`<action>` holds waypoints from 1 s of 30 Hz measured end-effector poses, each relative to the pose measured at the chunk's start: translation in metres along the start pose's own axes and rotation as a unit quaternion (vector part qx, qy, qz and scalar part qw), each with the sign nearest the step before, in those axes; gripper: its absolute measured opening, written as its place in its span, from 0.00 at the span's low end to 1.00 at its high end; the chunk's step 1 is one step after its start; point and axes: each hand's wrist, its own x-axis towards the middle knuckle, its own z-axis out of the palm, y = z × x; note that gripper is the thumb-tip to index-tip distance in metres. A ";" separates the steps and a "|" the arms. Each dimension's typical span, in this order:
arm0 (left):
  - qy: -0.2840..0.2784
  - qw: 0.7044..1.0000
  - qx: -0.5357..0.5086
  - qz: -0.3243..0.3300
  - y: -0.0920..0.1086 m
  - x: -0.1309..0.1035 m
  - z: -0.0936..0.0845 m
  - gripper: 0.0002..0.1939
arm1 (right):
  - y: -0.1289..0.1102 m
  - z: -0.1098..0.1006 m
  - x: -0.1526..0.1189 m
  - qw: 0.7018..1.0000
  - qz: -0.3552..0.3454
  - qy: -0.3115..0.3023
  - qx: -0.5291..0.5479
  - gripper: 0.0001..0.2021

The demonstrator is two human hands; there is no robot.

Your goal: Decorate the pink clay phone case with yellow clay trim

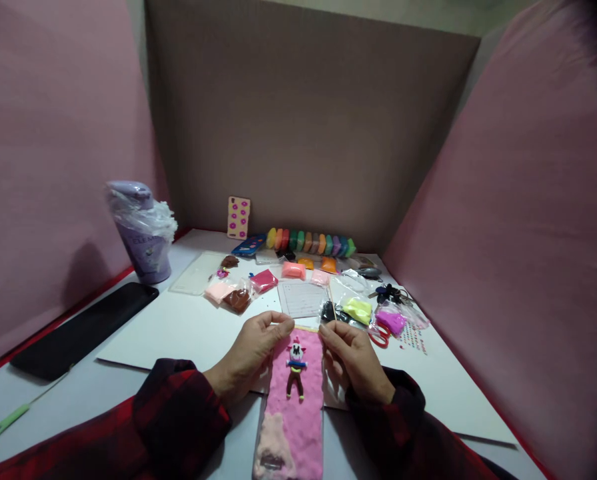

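A long pink clay-covered slab (298, 413) lies on the table between my hands, with a small clay figure (296, 373) stuck on its upper half and a pale pink patch near its lower end. My left hand (253, 353) rests at the slab's top left corner, fingers curled with thumb and forefinger pinched together. My right hand (351, 357) sits at the top right corner and pinches a thin stick (333, 309) that points up and away from me. Both sleeves are dark red plaid.
Small bags of coloured clay (358, 310) lie scattered behind the slab beside a printed sheet (303, 298). A row of clay packs (311, 241) lines the back wall. Red scissors (380, 335), keys (388, 292), a wrapped purple cup (143, 230), a black phone (83, 330).
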 end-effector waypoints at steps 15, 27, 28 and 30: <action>-0.009 0.999 -0.043 -0.014 0.006 -0.001 0.001 0.08 | 0.005 -0.006 0.003 0.998 -0.026 0.028 -0.054 0.19; 0.077 0.942 0.282 0.167 0.006 0.007 -0.011 0.05 | 0.006 -0.024 0.010 0.975 -0.100 0.085 -0.181 0.16; 0.079 0.931 0.305 0.181 0.006 0.007 -0.011 0.06 | 0.006 -0.025 0.010 0.973 -0.105 0.087 -0.188 0.16; 0.085 0.921 0.326 0.198 0.006 0.005 -0.012 0.07 | 0.004 -0.028 0.011 0.968 -0.120 0.095 -0.199 0.15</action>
